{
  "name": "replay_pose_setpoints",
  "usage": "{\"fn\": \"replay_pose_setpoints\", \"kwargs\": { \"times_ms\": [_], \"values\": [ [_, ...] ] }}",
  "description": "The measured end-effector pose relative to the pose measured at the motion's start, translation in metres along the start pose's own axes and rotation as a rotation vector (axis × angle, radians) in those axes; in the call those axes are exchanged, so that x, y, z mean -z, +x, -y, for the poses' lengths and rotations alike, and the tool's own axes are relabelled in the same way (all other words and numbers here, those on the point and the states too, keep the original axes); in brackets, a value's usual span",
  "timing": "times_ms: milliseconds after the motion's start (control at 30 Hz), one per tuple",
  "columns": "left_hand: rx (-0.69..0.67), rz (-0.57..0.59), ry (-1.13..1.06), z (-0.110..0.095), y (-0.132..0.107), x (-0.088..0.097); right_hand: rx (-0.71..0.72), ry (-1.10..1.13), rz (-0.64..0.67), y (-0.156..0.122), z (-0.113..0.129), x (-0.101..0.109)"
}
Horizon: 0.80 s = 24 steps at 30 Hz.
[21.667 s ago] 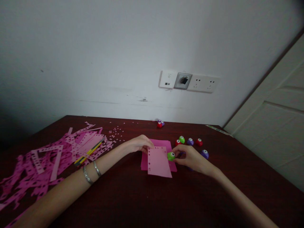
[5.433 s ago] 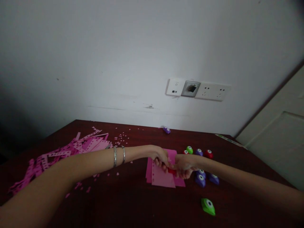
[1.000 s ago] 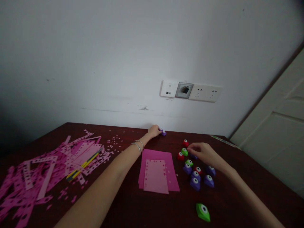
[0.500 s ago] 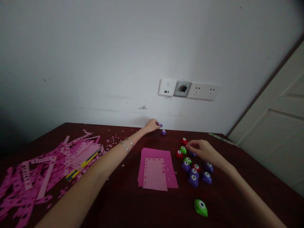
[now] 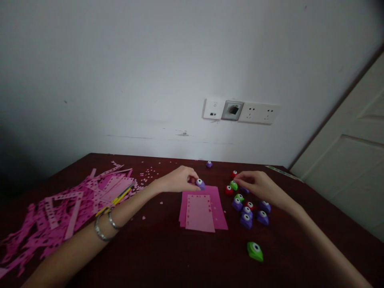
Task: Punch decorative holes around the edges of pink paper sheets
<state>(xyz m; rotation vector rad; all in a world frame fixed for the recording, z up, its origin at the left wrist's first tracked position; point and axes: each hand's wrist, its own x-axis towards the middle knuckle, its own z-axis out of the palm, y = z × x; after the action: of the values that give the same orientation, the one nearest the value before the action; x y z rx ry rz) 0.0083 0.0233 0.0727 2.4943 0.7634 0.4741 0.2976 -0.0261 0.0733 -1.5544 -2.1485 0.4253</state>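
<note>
My left hand [image 5: 180,180] is closed on a small purple paper punch [image 5: 200,184] with a white eye-like button, held just above the back edge of the pink sheets. On the right, the fingertips of my right hand [image 5: 255,184] are pinched at the edge of a green paper punch [image 5: 233,185]. Part of a purple punch [image 5: 245,191] shows beneath that hand. Around it stand several red, green and purple punches, among them a red one [image 5: 229,191]. A light pink sheet [image 5: 199,214] with small shapes punched along its edges lies on darker pink sheets [image 5: 221,218].
Punched pink strips [image 5: 57,216] heap at the left, with yellow pencil-like sticks [image 5: 115,200] and tiny paper cutouts beside them. One purple punch [image 5: 209,164] stands near the wall. Another green punch [image 5: 255,251] lies at the front. Wall sockets [image 5: 258,113] sit above the table.
My left hand has drawn back from the wall side toward the pink sheets, bringing the purple punch with it. My right hand stays by the green punch. The view has shifted slightly.
</note>
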Motion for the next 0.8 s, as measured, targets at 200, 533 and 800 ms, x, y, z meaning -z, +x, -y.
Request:
{"fn": "replay_pose_setpoints", "kwargs": {
  "times_ms": [200,533,800],
  "values": [
    [-0.061,0.054,-0.028,-0.005,-0.011,-0.015,0.042,0.052,0.03,0.0,0.015,-0.014],
    [-0.119,0.084,-0.046,-0.019,-0.018,-0.02,0.175,0.171,0.079,-0.026,0.075,-0.045],
    [-0.136,0.167,-0.09,-0.03,-0.02,-0.028,0.156,0.175,0.061,-0.039,0.075,-0.062]
  ]
}}
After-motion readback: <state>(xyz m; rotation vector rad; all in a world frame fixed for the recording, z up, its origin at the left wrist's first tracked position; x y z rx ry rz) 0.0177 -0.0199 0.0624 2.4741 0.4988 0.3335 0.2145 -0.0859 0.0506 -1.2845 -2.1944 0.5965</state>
